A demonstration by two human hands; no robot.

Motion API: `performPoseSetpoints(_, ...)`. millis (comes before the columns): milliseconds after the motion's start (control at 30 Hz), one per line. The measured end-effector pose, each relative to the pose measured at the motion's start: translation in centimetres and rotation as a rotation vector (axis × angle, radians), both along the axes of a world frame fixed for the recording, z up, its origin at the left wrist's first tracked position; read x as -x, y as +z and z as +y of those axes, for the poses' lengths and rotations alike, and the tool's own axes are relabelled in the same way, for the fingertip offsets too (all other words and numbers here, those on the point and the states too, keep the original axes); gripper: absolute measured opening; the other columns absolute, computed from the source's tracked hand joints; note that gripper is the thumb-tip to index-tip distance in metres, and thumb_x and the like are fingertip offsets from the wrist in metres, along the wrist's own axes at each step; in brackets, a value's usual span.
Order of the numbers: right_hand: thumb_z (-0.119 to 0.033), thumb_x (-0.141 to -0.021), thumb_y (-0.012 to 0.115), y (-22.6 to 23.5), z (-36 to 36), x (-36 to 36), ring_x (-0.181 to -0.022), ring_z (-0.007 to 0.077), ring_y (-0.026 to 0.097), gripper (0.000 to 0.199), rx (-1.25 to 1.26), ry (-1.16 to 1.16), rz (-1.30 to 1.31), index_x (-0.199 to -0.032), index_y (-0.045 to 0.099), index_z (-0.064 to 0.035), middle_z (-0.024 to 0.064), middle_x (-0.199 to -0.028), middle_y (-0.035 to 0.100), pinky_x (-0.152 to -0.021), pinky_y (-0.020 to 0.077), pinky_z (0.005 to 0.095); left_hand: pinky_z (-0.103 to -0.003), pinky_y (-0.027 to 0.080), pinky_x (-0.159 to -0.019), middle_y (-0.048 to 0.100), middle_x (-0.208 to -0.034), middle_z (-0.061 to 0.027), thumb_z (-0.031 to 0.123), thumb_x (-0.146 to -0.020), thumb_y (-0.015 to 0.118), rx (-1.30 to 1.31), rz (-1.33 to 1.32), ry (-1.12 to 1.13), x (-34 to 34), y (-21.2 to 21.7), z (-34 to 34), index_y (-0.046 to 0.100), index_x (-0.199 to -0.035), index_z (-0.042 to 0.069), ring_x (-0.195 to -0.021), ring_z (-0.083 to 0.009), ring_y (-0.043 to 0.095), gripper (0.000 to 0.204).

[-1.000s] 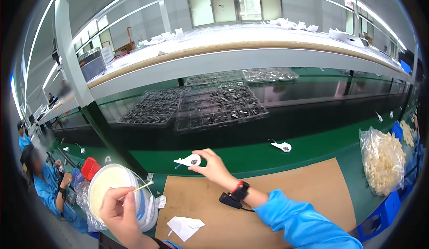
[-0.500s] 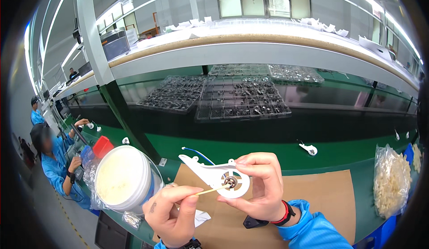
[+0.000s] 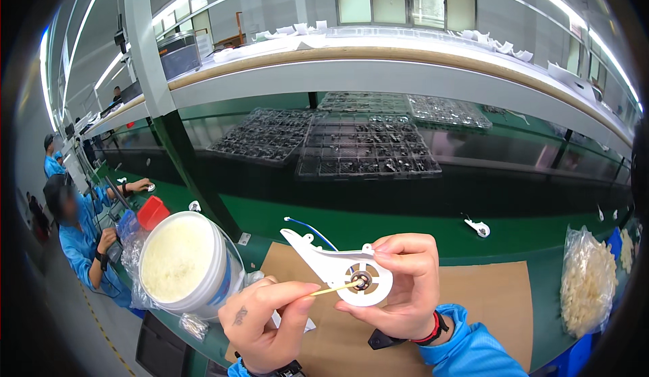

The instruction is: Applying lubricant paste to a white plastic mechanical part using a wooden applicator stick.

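Observation:
My right hand (image 3: 412,286) grips a white plastic housing (image 3: 318,262) by its round, spoked end, thumb below and fingers above. A dark round part with a metal centre (image 3: 362,280) sits in the middle of that end. From the housing's upper edge runs a thin blue and white wire (image 3: 312,228) with a small connector at its tip. Pinched between thumb and forefinger of my left hand (image 3: 270,323) is a thin yellowish stick (image 3: 334,288). Its far tip reaches the metal centre; whether it touches is too small to tell.
Brown cardboard (image 3: 473,309) covers the bench below my hands. Left stands a white bucket (image 3: 220,269) of cream-coloured paste; right, a bag of beige pieces (image 3: 587,282). Another white housing (image 3: 478,227) lies beyond, on the green belt. Parts trays (image 3: 368,147) sit under the shelf. A co-worker (image 3: 81,228) works at left.
Both hands, with the housing and stick, appear slightly farther right as the view shifts a little. The stick's tip stays at the round part. The co-worker's far hand has moved right.

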State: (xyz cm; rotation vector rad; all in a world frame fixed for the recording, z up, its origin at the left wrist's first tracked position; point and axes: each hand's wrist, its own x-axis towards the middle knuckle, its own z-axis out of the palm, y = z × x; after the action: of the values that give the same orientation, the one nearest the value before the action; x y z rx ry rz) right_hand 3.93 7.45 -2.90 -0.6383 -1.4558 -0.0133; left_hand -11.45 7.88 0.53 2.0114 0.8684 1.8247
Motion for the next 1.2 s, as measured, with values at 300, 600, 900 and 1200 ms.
performPoseSetpoints(300, -0.012, -0.059, 0.086, 0.0, 0.0, -0.1, -0.092, 0.0225, 0.057, 0.059, 0.009, 0.019, -0.001, -0.107, 0.053, -0.0009, 0.0127, -0.103, 0.048, -0.075, 0.0522, 0.0300, -0.023, 0.029, -0.048, 0.048, -0.057, -0.0022, 0.003, -0.070, 0.068, -0.054, 0.054, 0.026, 0.4, -0.3, 0.2, 0.063, -0.076, 0.000, -0.051, -0.0107, 0.043, 0.009)
performPoseSetpoints(600, -0.012, -0.058, 0.087, -0.3, 0.1, 0.1, -0.092, 0.0202, 0.055, 0.060, 0.086, 0.072, 0.017, -0.108, 0.054, -0.0017, 0.0128, -0.102, 0.051, -0.075, 0.0488, 0.0286, -0.023, 0.031, -0.050, 0.050, -0.067, -0.0032, -0.005, -0.061, 0.071, -0.195, 0.092, 0.058, 0.7, -0.6, 0.8, 0.065, -0.078, 0.004, -0.055, -0.0115, 0.045, 0.020)
performPoseSetpoints(900, -0.013, -0.057, 0.087, -0.6, 0.4, 0.5, -0.092, 0.0197, 0.055, 0.061, 0.109, 0.093, 0.038, -0.107, 0.055, -0.0012, 0.0123, -0.101, 0.052, -0.075, 0.0485, 0.0289, -0.023, 0.030, -0.049, 0.047, -0.068, -0.0019, -0.005, -0.060, 0.072, -0.250, 0.093, 0.049, 1.4, -0.8, 1.2, 0.066, -0.077, 0.006, -0.054, -0.0112, 0.044, 0.022)
performPoseSetpoints(1200, 0.001, -0.063, 0.080, -1.5, 3.2, 0.3, -0.099, 0.0190, 0.053, 0.054, 0.202, 0.134, 0.133, -0.109, 0.051, 0.0023, 0.0126, -0.109, 0.045, -0.084, 0.0486, 0.0301, -0.023, 0.033, -0.044, 0.051, -0.068, -0.0022, -0.007, -0.060, 0.074, -0.328, 0.050, 0.006, 3.1, -1.0, 2.3, 0.070, -0.084, 0.007, -0.050, -0.0117, 0.046, 0.029)
